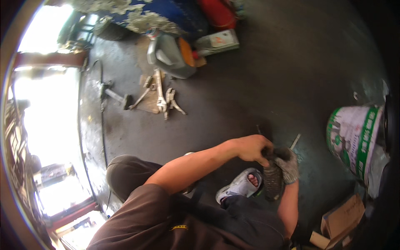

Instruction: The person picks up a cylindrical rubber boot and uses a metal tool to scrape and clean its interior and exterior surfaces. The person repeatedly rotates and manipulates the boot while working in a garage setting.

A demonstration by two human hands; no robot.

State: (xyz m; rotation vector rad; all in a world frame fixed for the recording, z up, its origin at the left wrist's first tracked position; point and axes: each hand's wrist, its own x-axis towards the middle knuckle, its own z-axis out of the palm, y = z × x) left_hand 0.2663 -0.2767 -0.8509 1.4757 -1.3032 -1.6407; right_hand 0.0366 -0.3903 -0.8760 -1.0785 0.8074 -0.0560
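A dark, ribbed cylindrical part [273, 183], much like a bellows boot, stands or hangs in front of me beside my sandalled foot [246, 185]. My right hand [287, 166], in a dirty knitted glove, is closed around its upper part. Bare and with fingers curled, my left hand [253, 148] meets the top of the same part. What lies between the two hands is dark and partly hidden. A thin pale rod [295, 141] sticks out just beyond the glove; I cannot tell whether it is held or lies on the floor.
Wrenches [160, 93], locking pliers [173, 100] and a hammer [116, 96] lie at the far left on the dark floor [233, 96]. Behind them are a grey jug [173, 56] and a metal can [216, 43]. A green-and-white bucket [352, 135] and cardboard box [343, 216] stand right.
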